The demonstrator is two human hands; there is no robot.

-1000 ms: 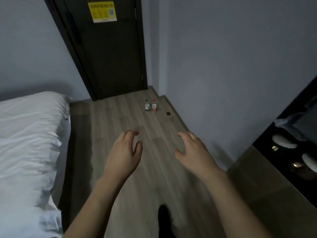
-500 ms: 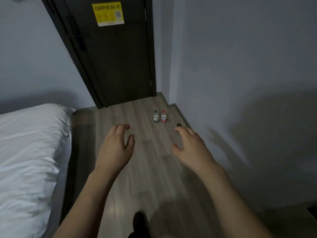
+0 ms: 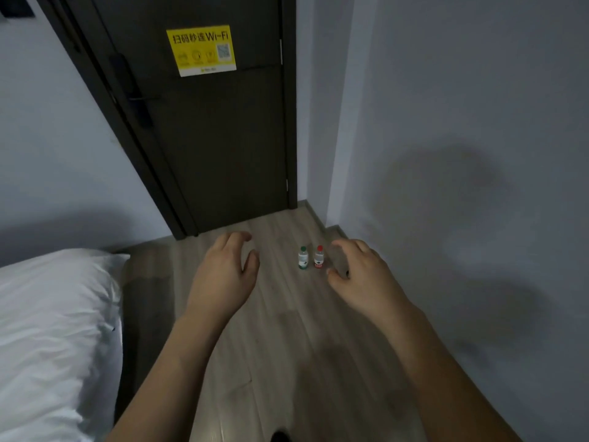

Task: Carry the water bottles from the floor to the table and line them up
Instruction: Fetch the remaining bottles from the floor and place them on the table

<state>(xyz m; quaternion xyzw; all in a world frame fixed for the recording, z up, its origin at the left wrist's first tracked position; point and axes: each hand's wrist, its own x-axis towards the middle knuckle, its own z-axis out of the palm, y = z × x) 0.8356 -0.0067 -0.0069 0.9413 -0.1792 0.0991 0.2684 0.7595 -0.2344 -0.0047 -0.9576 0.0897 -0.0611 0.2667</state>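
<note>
1. Fingers first: the left hand (image 3: pixel 223 275) is hanging out in front with its fingers loosely curled and spread, gripping nothing at all.
2. The right hand (image 3: pixel 363 275) is doing the same, fingers bent and apart, thumb out to the side, nothing in it.
3. Both hands are hovering well short of the two bottles, which are standing upright on the wooden floor (image 3: pixel 287 346), close together, near the corner by the dark door (image 3: pixel 223 138).
4. The green-capped bottle (image 3: pixel 303 258) is sitting on the left, the red-capped bottle (image 3: pixel 319 257) just beside it on the right.
5. The risk, as I am reading it: they are so close together that a hand closing on one could be knocking the other over.
6. The white bed (image 3: pixel 54 330) is crowding the left, so the way back is looking narrow.
7. Contents: too small to tell how full either bottle is; both caps are on.
</note>
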